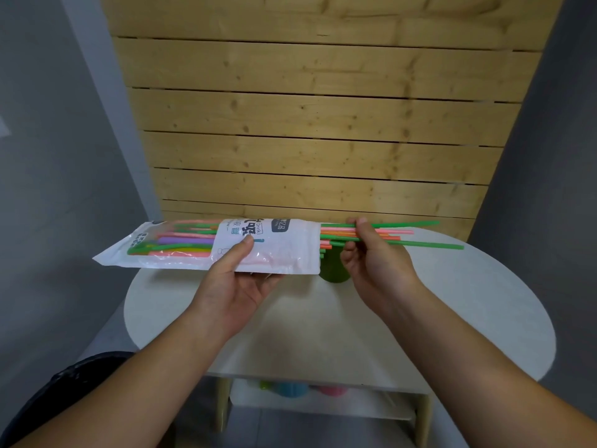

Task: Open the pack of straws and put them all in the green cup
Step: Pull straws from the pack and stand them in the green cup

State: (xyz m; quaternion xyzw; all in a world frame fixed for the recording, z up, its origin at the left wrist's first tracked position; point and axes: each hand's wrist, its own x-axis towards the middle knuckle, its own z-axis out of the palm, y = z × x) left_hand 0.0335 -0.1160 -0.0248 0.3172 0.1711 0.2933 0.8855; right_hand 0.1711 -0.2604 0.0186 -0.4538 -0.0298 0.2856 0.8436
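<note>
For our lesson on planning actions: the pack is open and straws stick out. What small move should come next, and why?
Probably pull: the right hand pinches straws jutting from the pack that the left hand grips. Drawing them rightward, out, would free them for the green cup below.

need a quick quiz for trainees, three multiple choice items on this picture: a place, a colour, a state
1. Where is the green cup?
A) on the table, partly hidden by the pack
B) on a chair
C) on top of the pack

2. What colour are the two straws sticking out farthest?
A) purple
B) blue
C) green

3. What state is the pack in?
A) sealed
B) open at one end, straws sticking out
C) empty

Answers: 1 A, it stands on the white tabletop; 2 C, both past the right hand are green; 3 B, the right hand pinches straws beyond the open end.
</note>
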